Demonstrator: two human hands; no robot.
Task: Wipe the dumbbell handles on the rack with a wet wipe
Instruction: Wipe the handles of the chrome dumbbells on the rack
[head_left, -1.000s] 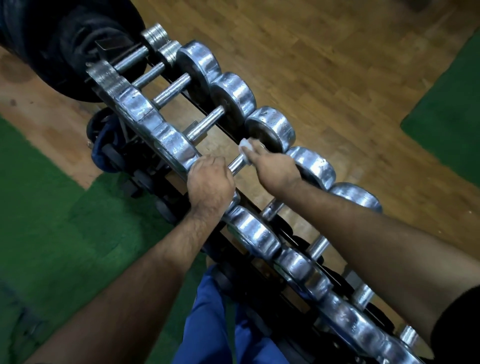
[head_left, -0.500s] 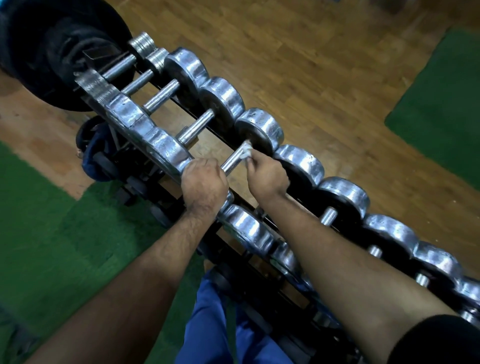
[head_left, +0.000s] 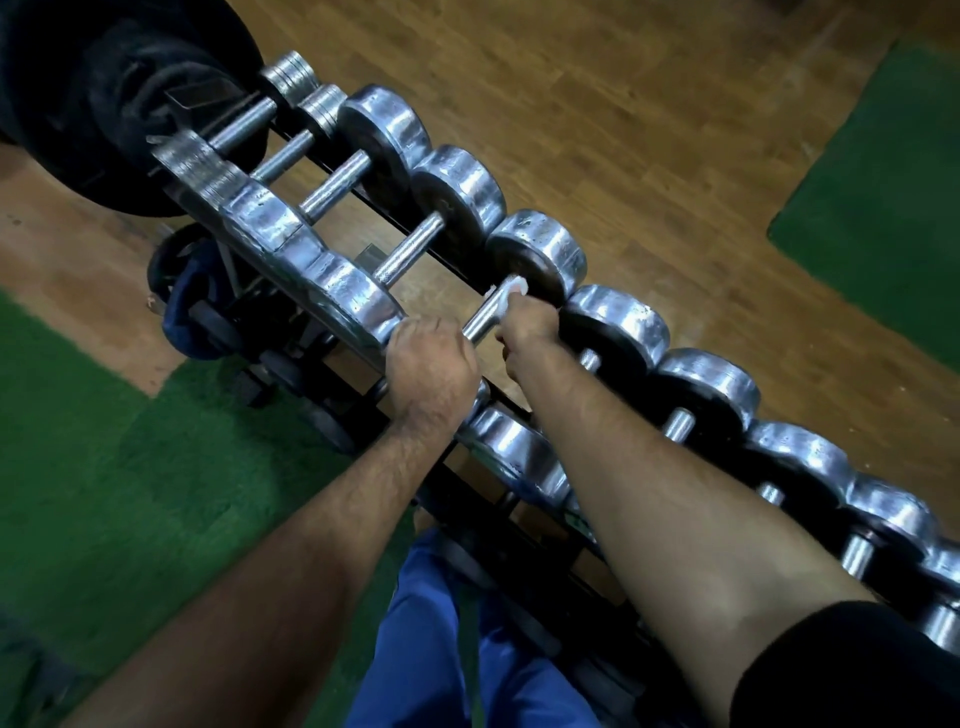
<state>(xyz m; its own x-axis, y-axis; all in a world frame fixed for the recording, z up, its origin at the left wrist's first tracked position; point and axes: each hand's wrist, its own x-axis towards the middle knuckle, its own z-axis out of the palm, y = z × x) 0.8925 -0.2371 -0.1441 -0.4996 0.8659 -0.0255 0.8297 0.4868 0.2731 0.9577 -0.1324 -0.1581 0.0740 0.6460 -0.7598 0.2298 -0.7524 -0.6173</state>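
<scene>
A row of chrome dumbbells lies across a black rack (head_left: 363, 197) that runs from upper left to lower right. My left hand (head_left: 431, 364) grips the near head of one dumbbell in the middle of the row. My right hand (head_left: 527, 325) holds a white wet wipe (head_left: 514, 287) wrapped round the far end of that dumbbell's handle (head_left: 480, 319), close to the far head (head_left: 537, 254). Only a short bare stretch of handle shows between my two hands.
Black weight plates (head_left: 104, 93) stand at the rack's upper left end. A lower tier with dark dumbbells (head_left: 218, 322) sits below the row. Wooden floor lies beyond the rack, green mats (head_left: 883, 197) at right and left. My blue trousers (head_left: 426, 639) are at the bottom.
My right hand with the wipe slid along the handle, back toward me and then out again to the far head. My left hand kept its grip. The camera shifted a little.
</scene>
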